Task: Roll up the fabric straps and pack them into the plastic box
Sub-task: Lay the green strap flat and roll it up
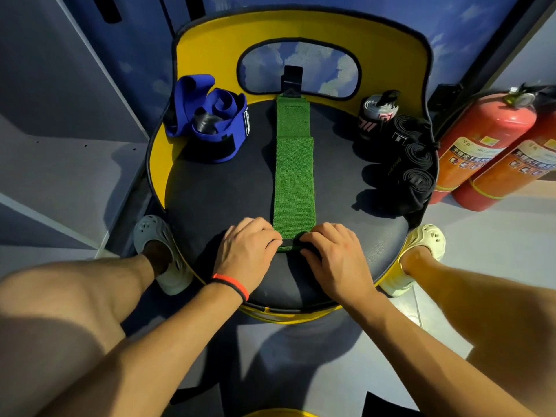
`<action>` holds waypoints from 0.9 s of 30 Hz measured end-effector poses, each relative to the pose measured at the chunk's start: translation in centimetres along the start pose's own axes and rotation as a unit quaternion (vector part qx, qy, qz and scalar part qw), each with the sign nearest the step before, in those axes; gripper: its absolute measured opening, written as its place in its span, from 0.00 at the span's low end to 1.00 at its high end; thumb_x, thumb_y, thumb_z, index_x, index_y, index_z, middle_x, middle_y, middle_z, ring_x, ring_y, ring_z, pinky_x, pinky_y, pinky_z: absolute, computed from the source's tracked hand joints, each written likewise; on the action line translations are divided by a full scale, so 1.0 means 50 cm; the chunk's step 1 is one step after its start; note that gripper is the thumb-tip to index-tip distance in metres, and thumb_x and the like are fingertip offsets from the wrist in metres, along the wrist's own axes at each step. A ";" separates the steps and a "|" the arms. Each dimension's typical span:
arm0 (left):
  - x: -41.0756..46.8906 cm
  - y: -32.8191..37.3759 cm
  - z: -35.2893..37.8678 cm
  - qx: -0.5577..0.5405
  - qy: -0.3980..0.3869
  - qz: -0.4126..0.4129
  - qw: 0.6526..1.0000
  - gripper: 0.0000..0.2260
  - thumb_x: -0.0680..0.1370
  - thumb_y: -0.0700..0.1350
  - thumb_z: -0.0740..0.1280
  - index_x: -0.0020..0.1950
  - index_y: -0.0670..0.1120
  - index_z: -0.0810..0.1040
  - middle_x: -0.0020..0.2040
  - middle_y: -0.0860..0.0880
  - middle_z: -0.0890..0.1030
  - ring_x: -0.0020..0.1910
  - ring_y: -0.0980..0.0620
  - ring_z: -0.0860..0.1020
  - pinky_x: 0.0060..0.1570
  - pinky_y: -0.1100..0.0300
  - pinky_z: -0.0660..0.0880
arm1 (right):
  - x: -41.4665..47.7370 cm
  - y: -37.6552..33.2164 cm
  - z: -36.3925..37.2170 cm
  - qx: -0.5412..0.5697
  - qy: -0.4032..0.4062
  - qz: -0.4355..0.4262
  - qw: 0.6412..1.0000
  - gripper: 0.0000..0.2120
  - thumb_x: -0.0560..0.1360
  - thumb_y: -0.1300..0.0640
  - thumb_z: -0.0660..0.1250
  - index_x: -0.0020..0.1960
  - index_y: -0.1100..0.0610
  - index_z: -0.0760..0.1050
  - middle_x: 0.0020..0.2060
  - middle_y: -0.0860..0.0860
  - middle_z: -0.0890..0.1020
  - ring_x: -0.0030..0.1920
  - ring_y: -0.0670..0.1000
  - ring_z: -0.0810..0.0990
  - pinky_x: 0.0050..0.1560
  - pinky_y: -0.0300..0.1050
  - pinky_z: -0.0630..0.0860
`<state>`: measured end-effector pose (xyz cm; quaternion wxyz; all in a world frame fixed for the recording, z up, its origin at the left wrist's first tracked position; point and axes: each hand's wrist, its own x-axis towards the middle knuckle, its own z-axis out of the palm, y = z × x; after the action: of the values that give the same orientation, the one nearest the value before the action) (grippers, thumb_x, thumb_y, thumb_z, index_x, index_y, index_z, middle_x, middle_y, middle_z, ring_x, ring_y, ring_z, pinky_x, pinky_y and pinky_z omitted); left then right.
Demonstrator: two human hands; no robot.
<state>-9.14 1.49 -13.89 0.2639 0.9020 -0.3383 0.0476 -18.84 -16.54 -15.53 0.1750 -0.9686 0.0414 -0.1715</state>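
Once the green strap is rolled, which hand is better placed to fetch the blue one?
Left, probably: the blue strap lies far left, on the side of the left hand; the right hand would cross the green strap.

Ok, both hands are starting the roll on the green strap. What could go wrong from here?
The roll is barely begun under the left hand and right hand, so it may start crooked along the green strap. Its black far end sits at the backrest opening and might catch. The black rolls lie near the right edge of the seat and could be knocked off.
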 end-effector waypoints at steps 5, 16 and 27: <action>0.011 -0.003 -0.008 -0.001 -0.050 -0.032 0.998 0.10 0.73 0.52 0.76 0.52 0.52 0.85 0.48 0.55 0.80 0.51 0.49 0.76 0.52 0.50 0.73 | 0.005 0.005 0.001 -0.026 -0.003 0.009 1.000 0.09 0.80 0.50 0.68 0.58 0.50 0.81 0.45 0.49 0.78 0.46 0.56 0.75 0.50 0.51 0.72; 0.005 0.005 -0.046 -0.114 -0.173 -0.180 0.962 0.07 0.70 0.52 0.79 0.46 0.53 0.88 0.35 0.58 0.81 0.38 0.58 0.80 0.45 0.60 0.77 | -0.007 -0.018 -0.046 -0.016 -0.097 0.007 0.995 0.14 0.79 0.45 0.61 0.46 0.48 0.84 0.38 0.48 0.78 0.40 0.56 0.78 0.43 0.52 0.73; 0.027 0.008 -0.052 -0.142 -0.180 -0.283 0.931 0.13 0.66 0.55 0.81 0.35 0.49 0.81 0.34 0.53 0.83 0.38 0.52 0.82 0.44 0.54 0.79 | -0.008 -0.023 -0.047 0.045 -0.102 0.038 0.993 0.03 0.78 0.50 0.68 0.49 0.48 0.75 0.40 0.47 0.73 0.41 0.56 0.76 0.41 0.53 0.73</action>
<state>-8.12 1.80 -11.12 0.3267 0.9068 -0.1141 -0.2406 -20.00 -16.15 -13.18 0.2278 -0.9700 0.0528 -0.0662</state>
